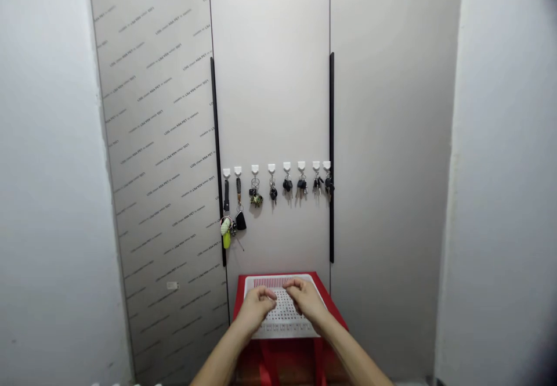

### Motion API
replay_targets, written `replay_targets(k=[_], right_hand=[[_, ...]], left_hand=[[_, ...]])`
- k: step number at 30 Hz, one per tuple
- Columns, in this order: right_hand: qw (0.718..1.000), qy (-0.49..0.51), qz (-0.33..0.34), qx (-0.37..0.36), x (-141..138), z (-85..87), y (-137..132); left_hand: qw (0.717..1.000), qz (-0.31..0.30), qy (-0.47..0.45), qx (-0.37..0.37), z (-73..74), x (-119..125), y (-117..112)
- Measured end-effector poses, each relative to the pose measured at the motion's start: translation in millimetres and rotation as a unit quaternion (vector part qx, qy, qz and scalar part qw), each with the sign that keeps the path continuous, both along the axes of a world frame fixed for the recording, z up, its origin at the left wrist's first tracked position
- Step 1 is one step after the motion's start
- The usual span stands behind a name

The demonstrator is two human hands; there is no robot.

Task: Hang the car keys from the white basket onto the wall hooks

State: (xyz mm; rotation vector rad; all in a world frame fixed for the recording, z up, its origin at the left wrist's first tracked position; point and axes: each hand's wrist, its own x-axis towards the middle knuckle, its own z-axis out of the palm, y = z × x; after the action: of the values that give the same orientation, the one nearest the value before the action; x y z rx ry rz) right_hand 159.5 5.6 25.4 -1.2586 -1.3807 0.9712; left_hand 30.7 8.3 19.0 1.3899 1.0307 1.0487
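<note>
My left hand [257, 306] and my right hand [305, 298] hover side by side over a white perforated tray [282, 331]. The tray rests on a red stool or box [335, 310]. Both hands have their fingers curled inward, the fingertips close together. Whether anything small sits in them is too small to make out. On the cupboard door above hangs a row of white hooks [271, 168] with several key bunches [256, 195]. The leftmost bunch [226, 232] carries a yellow-green fob.
Grey cupboard doors [270, 84] with long black handles [331, 154] fill the view ahead. The left door [161, 142] wears printed protective film. White walls close in at left and right.
</note>
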Motion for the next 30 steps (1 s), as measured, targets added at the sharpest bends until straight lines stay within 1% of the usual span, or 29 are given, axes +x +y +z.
replay_targets(k=[2,3,5,8,9,11,13,15,17,19,20,22,24,26,28,30], right_hand=[[1.0,0.003,-0.018,0.002,3,12.8,11],[0.999,0.002,-0.032,0.009,5,22.0,19],[0.997,-0.007,-0.065,0.032,7,45.5,37],[0.988,-0.048,-0.112,0.098,7,87.0,70],[0.982,-0.063,-0.127,0.122,6,100.3,81],[0.972,-0.082,-0.157,0.156,3,122.9,102],[0.965,-0.092,-0.182,0.165,0,138.9,120],[0.961,-0.101,-0.196,0.164,-4,148.2,135],[0.959,-0.101,-0.205,0.167,-6,152.2,148],[0.961,-0.103,-0.195,0.169,-8,152.5,158],[0.962,-0.111,-0.181,0.17,-8,151.9,161],[0.964,-0.132,-0.149,0.175,-8,151.3,167],[0.963,-0.128,-0.141,0.193,-8,154.0,169],[0.959,-0.086,-0.152,0.222,-7,162.8,170],[0.956,-0.034,-0.147,0.252,-7,178.7,171],[0.954,0.001,-0.131,0.27,-9,200.3,170]], left_hand=[[0.999,0.039,0.011,0.029,18.8,-12,14],[0.996,0.069,0.018,0.047,30.2,-20,23],[0.984,0.155,0.024,0.088,56.3,-37,45],[0.941,0.301,0.04,0.149,96.2,-61,80],[0.926,0.336,0.056,0.161,107.4,-65,90],[0.904,0.377,0.099,0.172,124.1,-68,109],[0.896,0.386,0.138,0.171,133.5,-64,124],[0.894,0.385,0.158,0.166,137.5,-55,136],[0.89,0.391,0.169,0.165,139.0,-48,146],[0.885,0.396,0.184,0.162,140.0,-42,156],[0.887,0.389,0.192,0.159,140.5,-41,161],[0.902,0.356,0.195,0.146,142.0,-39,167],[0.93,0.313,0.14,0.136,144.4,-39,171],[0.948,0.284,0.062,0.133,148.6,-39,171],[0.956,0.263,-0.016,0.133,156.1,-41,169],[0.955,0.249,-0.099,0.13,168.1,-43,167]])
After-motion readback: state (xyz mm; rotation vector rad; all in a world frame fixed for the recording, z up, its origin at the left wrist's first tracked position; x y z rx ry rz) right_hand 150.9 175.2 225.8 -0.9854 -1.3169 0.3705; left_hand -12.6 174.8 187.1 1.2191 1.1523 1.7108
